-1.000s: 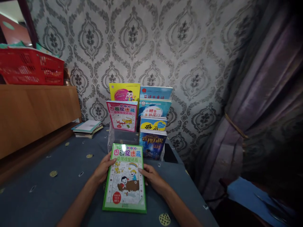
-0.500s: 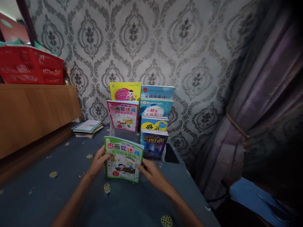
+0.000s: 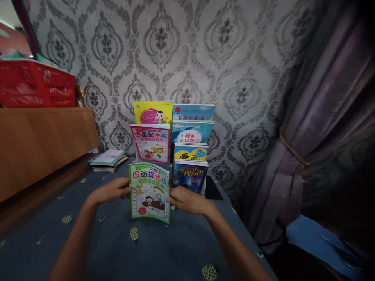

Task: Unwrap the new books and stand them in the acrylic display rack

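Observation:
A green-bordered children's book [image 3: 150, 197] is upright and slightly curved, its cover towards me. My left hand [image 3: 114, 190] holds its left edge, fingers closed behind the cover. On the opposite edge, my right hand [image 3: 187, 200] grips with the thumb in front and the fingers mostly behind. Just beyond it stands a pink book [image 3: 152, 146], with a yellow book [image 3: 154, 112] behind. To the right, a dark blue book [image 3: 190, 177] stands in front of a yellow-and-blue book [image 3: 191, 151], a teal book [image 3: 191, 132] and a light blue book [image 3: 193, 112].
A small stack of books [image 3: 108, 160] lies at the left on the dark blue patterned cloth [image 3: 111, 242]. Further left, a red basket [image 3: 38, 84] sits on a wooden cabinet [image 3: 47, 144]. Patterned wallpaper rises behind; a grey-purple curtain [image 3: 295, 136] hangs at right.
The green book has turned a little and bows more, shifting slightly left. My left wrist has swung outward, and my right hand has moved a little up with the book's edge.

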Demonstrator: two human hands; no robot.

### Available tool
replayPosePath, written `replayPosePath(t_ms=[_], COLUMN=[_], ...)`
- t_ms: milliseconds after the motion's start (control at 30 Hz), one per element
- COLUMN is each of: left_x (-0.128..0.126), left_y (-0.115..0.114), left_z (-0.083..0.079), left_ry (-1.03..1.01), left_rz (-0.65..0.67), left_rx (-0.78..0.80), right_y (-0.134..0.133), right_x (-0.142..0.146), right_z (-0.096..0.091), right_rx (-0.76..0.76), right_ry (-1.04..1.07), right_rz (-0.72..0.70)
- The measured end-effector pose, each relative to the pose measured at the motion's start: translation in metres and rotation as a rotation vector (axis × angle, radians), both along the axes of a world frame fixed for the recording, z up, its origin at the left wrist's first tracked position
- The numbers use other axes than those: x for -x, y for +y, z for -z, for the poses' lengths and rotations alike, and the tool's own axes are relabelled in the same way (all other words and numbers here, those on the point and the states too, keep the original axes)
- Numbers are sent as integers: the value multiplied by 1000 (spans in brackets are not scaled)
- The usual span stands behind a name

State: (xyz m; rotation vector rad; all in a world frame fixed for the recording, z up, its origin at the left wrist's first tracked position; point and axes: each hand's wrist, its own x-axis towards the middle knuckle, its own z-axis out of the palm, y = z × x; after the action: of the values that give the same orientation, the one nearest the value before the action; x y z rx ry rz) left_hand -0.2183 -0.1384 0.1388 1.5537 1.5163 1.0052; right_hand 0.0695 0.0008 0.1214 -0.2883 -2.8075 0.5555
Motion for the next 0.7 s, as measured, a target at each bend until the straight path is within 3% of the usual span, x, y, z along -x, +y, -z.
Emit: replayPosePath(t_ms=[167,367,500,700], left_x=[-4,-7,-24,-47], left_y=[6,8,10,18], left_z=[-32,-48,-54,-59], left_ry=[-61,213,313,354], left_rz=[-66,-317,-573,-641], left_rx=[-92,-390,-666,-1010], right_y=[1,-12,-15,-12], right_x=[6,11,18,26], right_z=[-25,-58,-65,-63], right_rx=[-70,-8,-14,-62], right_ry=[66,268,506,861], right_rz=[45,86,139,160])
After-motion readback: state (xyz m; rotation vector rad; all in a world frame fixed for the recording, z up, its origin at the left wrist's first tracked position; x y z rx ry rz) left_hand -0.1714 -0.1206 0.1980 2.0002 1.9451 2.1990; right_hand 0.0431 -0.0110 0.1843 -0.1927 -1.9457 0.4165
